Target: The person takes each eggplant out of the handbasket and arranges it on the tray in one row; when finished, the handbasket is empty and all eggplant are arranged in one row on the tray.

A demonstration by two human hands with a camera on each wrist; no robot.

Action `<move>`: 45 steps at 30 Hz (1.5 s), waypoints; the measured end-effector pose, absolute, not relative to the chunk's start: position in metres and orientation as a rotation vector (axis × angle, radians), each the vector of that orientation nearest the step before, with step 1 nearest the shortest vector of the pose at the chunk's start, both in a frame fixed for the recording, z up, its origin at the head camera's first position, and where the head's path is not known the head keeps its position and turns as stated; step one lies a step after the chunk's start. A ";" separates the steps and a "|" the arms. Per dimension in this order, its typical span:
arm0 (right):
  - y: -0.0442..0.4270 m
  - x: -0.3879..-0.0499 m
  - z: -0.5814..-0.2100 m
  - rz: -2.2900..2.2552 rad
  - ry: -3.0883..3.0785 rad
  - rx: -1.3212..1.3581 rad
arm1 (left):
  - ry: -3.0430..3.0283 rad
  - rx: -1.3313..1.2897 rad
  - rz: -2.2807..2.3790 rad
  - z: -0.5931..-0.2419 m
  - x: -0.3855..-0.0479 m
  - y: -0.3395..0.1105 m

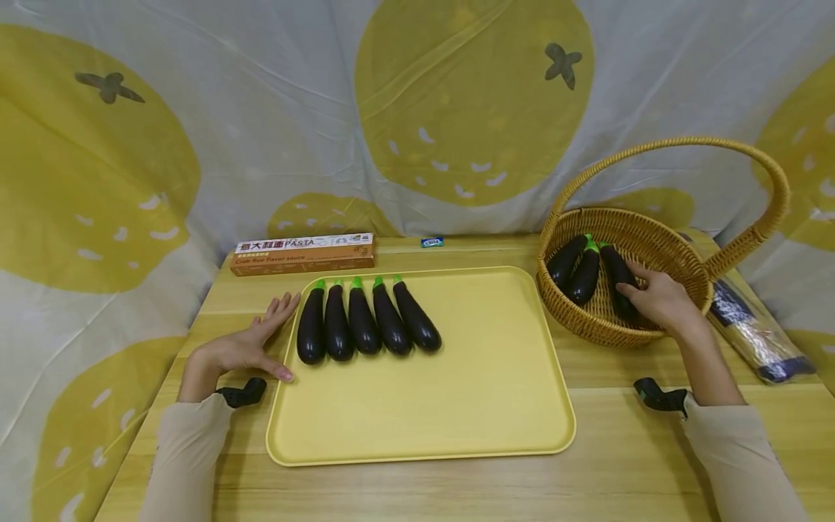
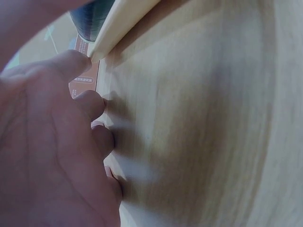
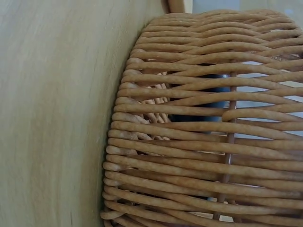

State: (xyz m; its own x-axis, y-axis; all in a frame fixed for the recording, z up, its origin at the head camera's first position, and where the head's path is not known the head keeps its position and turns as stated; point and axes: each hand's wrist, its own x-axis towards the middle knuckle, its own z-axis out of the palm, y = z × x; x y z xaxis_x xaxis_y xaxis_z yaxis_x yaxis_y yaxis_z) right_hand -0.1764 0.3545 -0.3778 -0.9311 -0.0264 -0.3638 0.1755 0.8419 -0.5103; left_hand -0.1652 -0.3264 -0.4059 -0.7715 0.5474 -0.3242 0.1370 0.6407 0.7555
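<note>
Several dark purple eggplants (image 1: pixel 364 319) with green stems lie side by side in the upper left of a yellow tray (image 1: pixel 496 406). My left hand (image 1: pixel 244 348) is spread at the tray's left edge, fingers extended; its fingertips meet the tabletop and edge in the left wrist view. Inside a wicker basket (image 1: pixel 587 326) at the right are three more eggplants. My right hand (image 1: pixel 662 301) reaches over the rim and grips the rightmost eggplant (image 1: pixel 620 279) between thumb and fingers. In the right wrist view, the basket's weave (image 3: pixel 203 137) hides that hand.
A pasta box (image 1: pixel 303 255) stands behind the tray, at the back left. To its right lies a small blue packet (image 1: pixel 432 242). A clear plastic-wrapped package (image 1: pixel 757 333) rests right of the basket. The basket's tall handle (image 1: pixel 691 141) arches above it. A patterned cloth hangs behind the table.
</note>
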 end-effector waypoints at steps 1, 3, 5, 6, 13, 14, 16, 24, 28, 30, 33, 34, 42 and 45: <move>0.355 -0.177 -0.378 -0.794 2.655 0.106 | 2.322 0.534 1.009 -0.406 -0.165 -0.326; 0.356 -0.177 -0.378 -0.823 2.640 0.099 | 2.325 0.534 1.010 -0.406 -0.166 -0.326; 0.356 -0.178 -0.378 -0.856 2.622 0.092 | 2.326 0.533 1.012 -0.406 -0.166 -0.326; 0.356 -0.178 -0.379 -0.867 2.618 0.090 | 2.327 0.533 1.013 -0.405 -0.166 -0.326; 0.353 -0.178 -0.381 -0.913 2.633 0.075 | 2.321 0.526 1.011 -0.404 -0.165 -0.325; 0.352 -0.178 -0.381 -0.923 2.634 0.074 | 2.321 0.525 1.011 -0.404 -0.165 -0.325; 0.351 -0.177 -0.381 -0.946 2.650 0.071 | 2.318 0.519 1.014 -0.404 -0.164 -0.325; 0.347 -0.176 -0.384 -0.833 2.864 0.090 | 2.311 0.517 1.028 -0.405 -0.164 -0.326; 0.349 -0.177 -0.384 -0.751 2.852 0.074 | 2.309 0.519 1.029 -0.405 -0.164 -0.326; 0.350 -0.177 -0.383 -0.766 2.800 0.073 | 2.310 0.523 1.024 -0.405 -0.164 -0.326; 0.352 -0.177 -0.382 -0.811 2.717 0.067 | 2.317 0.530 1.015 -0.405 -0.164 -0.325; 0.352 -0.177 -0.381 -0.824 2.697 0.063 | 2.320 0.533 1.012 -0.405 -0.164 -0.325; 0.351 -0.176 -0.381 -0.982 2.668 0.087 | 2.324 0.530 1.016 -0.405 -0.165 -0.325; 0.351 -0.176 -0.383 -1.016 2.668 0.087 | 2.321 0.527 1.017 -0.405 -0.165 -0.326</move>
